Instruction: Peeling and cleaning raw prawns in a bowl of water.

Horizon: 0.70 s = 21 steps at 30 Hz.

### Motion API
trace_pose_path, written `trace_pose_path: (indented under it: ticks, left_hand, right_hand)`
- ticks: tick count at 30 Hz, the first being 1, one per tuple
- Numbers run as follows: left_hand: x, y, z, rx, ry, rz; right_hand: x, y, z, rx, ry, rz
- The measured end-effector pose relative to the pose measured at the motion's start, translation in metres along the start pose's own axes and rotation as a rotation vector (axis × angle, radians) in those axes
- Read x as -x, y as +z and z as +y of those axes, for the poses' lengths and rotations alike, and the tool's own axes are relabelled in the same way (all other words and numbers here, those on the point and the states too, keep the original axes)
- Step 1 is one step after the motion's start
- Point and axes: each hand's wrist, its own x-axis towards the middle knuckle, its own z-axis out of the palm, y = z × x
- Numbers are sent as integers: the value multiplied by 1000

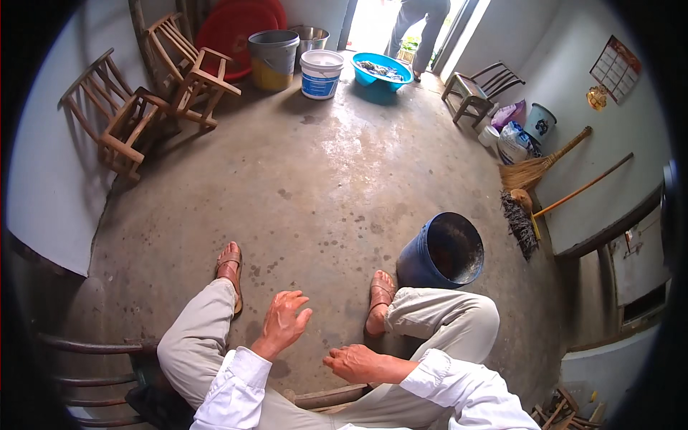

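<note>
My left hand [285, 320] hangs over the concrete floor [301, 226] between my knees. Its thumb stands apart from the fingers, and nothing shows in it. Lower and to the right, my right hand [352, 363] is loosely curled with its fingers together. No object shows in that hand, though its palm is hidden. The two hands are apart from each other. A dark blue bucket [416, 258] stands beside my right foot [382, 295], its mouth tilted into view and its inside stained. Part of a wooden seat [328, 399] shows between my thighs.
Two wooden chairs [115, 115] line the left wall. At the back are a grey-yellow bucket [273, 64], a white-blue bucket [321, 80] and a turquoise basin [376, 83] of cloth-like things. A person [416, 27] stands in the doorway. A broom [537, 164] and mop [518, 226] lean right.
</note>
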Motion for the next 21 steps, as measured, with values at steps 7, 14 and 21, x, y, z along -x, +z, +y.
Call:
trace_pose_path:
  ticks: [7, 14, 21]
  left_hand:
    - [-1, 2, 0, -14, 17, 17]
    - [1, 3, -4, -9, 37, 42]
    - [-1, -1, 3, 5, 26, 23]
  right_hand:
    - [0, 7, 2, -17, -11, 8]
    - [-1, 6, 1, -3, 1, -9]
    - [0, 5, 1, -19, 8, -7]
